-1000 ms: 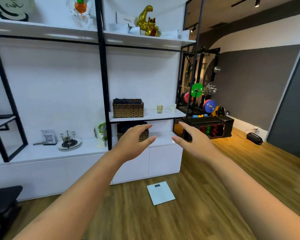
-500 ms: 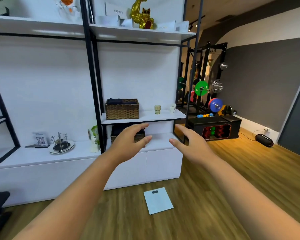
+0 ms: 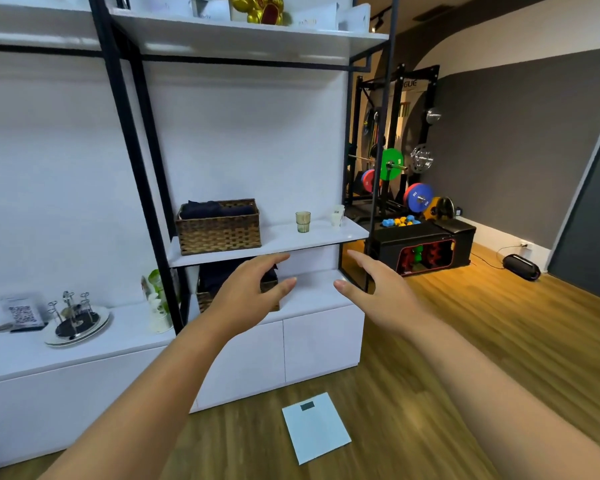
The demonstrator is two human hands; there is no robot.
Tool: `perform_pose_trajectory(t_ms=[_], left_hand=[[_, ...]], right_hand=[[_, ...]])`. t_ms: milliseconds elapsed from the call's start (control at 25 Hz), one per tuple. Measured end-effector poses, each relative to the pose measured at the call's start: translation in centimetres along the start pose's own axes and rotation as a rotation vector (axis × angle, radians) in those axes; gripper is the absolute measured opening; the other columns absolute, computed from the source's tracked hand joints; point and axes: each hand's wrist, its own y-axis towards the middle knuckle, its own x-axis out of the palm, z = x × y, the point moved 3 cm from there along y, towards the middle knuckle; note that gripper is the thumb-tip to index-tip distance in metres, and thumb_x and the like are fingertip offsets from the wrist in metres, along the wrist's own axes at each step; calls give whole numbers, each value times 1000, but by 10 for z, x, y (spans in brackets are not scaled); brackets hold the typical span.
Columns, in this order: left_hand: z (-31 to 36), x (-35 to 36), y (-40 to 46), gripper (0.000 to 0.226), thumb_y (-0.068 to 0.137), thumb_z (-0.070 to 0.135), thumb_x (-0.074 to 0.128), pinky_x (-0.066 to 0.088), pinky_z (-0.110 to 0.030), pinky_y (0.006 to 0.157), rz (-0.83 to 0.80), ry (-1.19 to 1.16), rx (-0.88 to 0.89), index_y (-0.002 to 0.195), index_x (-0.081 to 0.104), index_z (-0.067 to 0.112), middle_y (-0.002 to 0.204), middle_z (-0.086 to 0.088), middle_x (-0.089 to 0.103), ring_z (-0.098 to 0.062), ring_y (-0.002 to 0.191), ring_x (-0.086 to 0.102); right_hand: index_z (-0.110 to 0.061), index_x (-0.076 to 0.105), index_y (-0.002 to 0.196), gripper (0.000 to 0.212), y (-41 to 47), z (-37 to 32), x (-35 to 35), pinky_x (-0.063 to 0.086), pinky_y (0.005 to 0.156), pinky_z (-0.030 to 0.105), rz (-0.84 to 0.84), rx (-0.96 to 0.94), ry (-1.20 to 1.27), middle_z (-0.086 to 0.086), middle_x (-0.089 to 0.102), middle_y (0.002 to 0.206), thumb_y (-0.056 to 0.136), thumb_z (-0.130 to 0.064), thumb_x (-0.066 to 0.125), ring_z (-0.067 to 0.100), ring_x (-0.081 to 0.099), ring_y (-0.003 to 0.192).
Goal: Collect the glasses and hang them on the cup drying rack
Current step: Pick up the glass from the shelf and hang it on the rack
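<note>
On the middle shelf of the black-framed unit, a green-tinted glass stands upright between a wicker basket and two small white cups at the shelf's right end. Both hands are raised in front of it, empty: the left hand has a loosely curved, released grip, and the right hand is spread flat, touching nothing. The cup drying rack, a round tray with wire pegs, sits on the low counter well to the left and looks bare. Reaching up over the shelf edge and closing around the glass's lower body, clear of the basket, seems the surest pickup; the other hand could take a white cup. Compared with half a second ago, the shelf and glass fill more of the view and the floor scale lies nearer, so the person has stepped closer, hands held alike.
</note>
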Motion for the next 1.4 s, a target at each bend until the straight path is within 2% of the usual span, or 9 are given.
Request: perform_pose_trajectory(t_ms=[120,160,240,360,600,920,1120,1240,1400], left_hand=[[-23,15,44,57,97,55,63,45,-4,85,-18,-34,-16,150,52,37,149,17,53,-3,132,49],[-29,20,59,57,97,55,63,43,-4,84,-16,-28,-15,150,52,37,149,17,53,-3,133,48],[-38,28,84,57,97,56,63,36,-12,98,1,8,-5,150,51,38,146,22,52,0,134,46],[-55,44,125,57,97,56,62,34,-19,102,13,15,-18,150,51,39,147,23,52,3,133,44],[-74,86,208,57,97,58,61,37,-26,111,46,44,-82,151,49,41,152,21,50,-2,140,44],[-118,149,285,58,98,52,65,38,-32,118,77,27,-194,152,50,35,153,18,51,-3,141,45],[-163,170,335,67,94,54,71,40,-32,117,53,-27,-246,154,47,37,152,21,50,0,139,44],[-198,170,378,64,94,58,68,38,-27,113,49,-33,-224,152,47,42,149,25,49,3,136,45],[-254,165,452,51,103,50,57,38,-31,116,43,-28,-193,152,47,42,149,25,47,3,135,44]], right_hand=[[-45,33,160,85,46,18,17,39,116,40,-8,12,2,-11,40,166,87,-81,56,15,37,151],[-46,32,160,87,61,25,21,40,115,39,-9,13,9,-12,41,165,84,-84,54,15,37,150],[-49,33,158,91,87,39,23,40,116,39,-1,14,24,-13,42,164,79,-90,52,12,37,150],[-49,35,158,92,134,66,25,38,116,36,0,3,53,-17,43,162,78,-90,53,11,36,150],[-50,35,157,89,228,129,21,32,107,26,-47,-40,66,-18,43,162,79,-87,53,8,33,149],[-47,35,159,89,338,221,27,34,109,29,-128,-52,70,-15,44,162,81,-86,56,13,37,149],[-46,34,159,88,404,258,63,40,119,43,-180,-8,93,-13,43,164,84,-82,60,17,38,151],[-46,35,159,86,452,263,78,37,117,36,-163,-30,86,-13,43,163,85,-80,62,14,38,150],[-44,38,158,91,523,264,101,31,112,28,-148,-35,87,-16,44,161,79,-85,58,10,37,149]])
